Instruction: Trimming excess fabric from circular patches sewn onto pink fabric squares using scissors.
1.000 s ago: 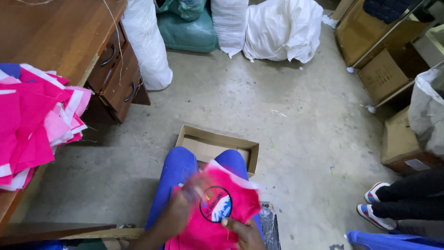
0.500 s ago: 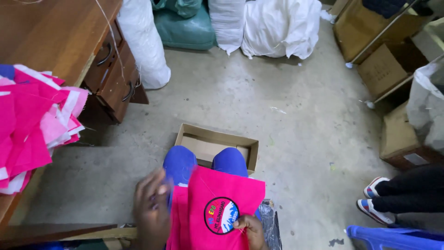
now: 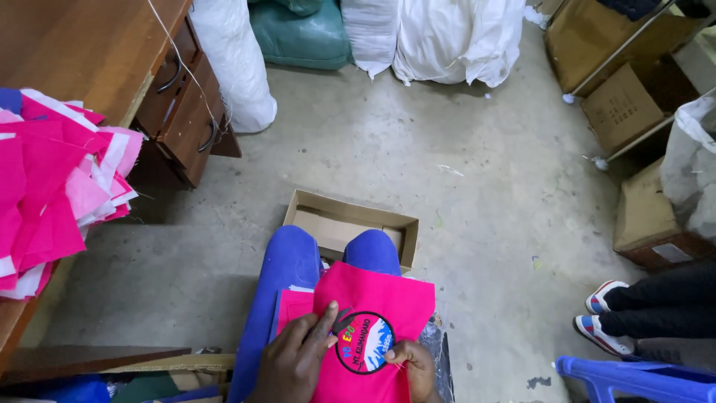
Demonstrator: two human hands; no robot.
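Note:
A bright pink fabric piece (image 3: 384,298) with a round embroidered patch (image 3: 363,342) lies across my lap, over blue trousers (image 3: 287,265). My left hand (image 3: 294,358) rests flat on the fabric, fingertips touching the left rim of the patch. My right hand (image 3: 414,366) pinches the fabric at the patch's lower right edge. A second pink piece (image 3: 292,306) shows underneath at the left.
A shallow open cardboard box (image 3: 350,220) sits on the concrete floor by my knees. A heap of pink and white fabric (image 3: 52,186) lies on the wooden desk (image 3: 82,45) at left. White sacks (image 3: 447,37) stand far back, cartons (image 3: 623,101) at right. Another person's feet (image 3: 604,313) and a blue plastic chair (image 3: 634,377) are lower right.
The fabric piece has been laid flat on my lap with the patch facing up. My left hand moved right onto the fabric beside the patch.

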